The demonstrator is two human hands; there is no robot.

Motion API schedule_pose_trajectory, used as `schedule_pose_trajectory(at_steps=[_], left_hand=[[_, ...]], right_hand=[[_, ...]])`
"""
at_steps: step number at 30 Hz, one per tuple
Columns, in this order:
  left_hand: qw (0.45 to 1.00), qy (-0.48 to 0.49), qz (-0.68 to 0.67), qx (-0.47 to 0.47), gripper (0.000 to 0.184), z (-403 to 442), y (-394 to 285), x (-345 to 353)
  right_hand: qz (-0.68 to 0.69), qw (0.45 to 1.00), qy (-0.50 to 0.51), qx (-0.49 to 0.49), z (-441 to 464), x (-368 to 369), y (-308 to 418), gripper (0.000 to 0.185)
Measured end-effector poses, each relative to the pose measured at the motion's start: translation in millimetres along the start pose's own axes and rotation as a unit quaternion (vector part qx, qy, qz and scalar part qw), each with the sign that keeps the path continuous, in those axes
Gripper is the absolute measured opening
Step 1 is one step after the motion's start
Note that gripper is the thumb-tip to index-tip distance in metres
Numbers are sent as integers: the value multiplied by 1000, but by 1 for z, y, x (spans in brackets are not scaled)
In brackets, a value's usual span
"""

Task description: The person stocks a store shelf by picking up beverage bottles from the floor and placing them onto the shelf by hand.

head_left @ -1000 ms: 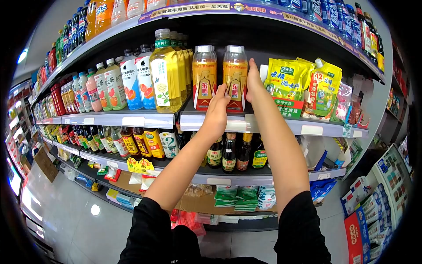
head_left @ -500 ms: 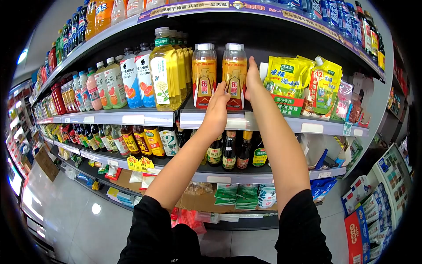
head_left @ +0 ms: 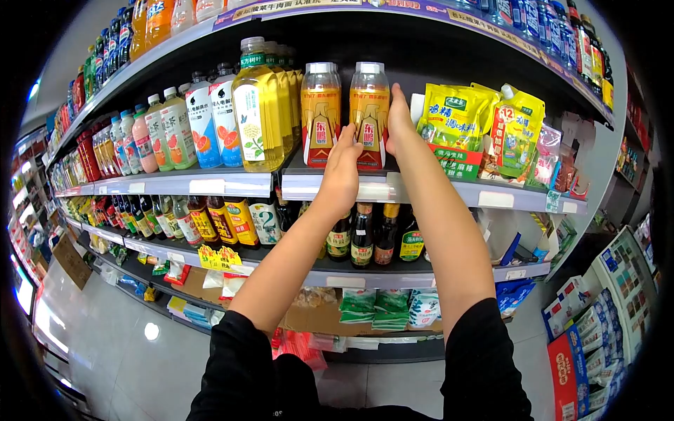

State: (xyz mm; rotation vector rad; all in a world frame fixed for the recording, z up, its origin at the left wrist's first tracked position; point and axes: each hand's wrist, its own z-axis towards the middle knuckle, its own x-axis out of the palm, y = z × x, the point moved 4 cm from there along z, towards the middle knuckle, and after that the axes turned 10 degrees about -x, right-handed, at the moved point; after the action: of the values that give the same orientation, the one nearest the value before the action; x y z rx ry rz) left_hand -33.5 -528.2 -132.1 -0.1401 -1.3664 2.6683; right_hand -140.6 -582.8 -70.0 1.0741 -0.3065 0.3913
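Two orange-and-red drink bottles with clear-white caps stand upright side by side on the middle shelf: the left bottle and the right bottle. My left hand reaches up in front of the gap between them, fingers stretched out together, overlapping the right bottle's left edge. Along that bottle's other side, my right hand is held flat and upright, fingers extended. The right bottle is thus between my two palms. Whether either palm presses on it, I cannot tell.
Yellow-green seasoning pouches stand right of my right hand. Large yellow tea bottles line up on the left. The shelf edge runs under my wrists, with sauce bottles below. Another shelf hangs overhead.
The whole view has shifted slightly, so the shelf appears a little higher and further left. Both hands keep about the same place around the right bottle.
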Motion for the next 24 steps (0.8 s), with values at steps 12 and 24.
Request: schedule_pose_trajectory(at_steps=[12,24], left_hand=[[1000,-13,-4,5,58,1,3,1],[957,86,246,127,29,-211,87,-54]], right_hand=[[-10,1000,-16,-4,-4,2,2,72],[-230,888,170,-359,-228,-52,-22,54]])
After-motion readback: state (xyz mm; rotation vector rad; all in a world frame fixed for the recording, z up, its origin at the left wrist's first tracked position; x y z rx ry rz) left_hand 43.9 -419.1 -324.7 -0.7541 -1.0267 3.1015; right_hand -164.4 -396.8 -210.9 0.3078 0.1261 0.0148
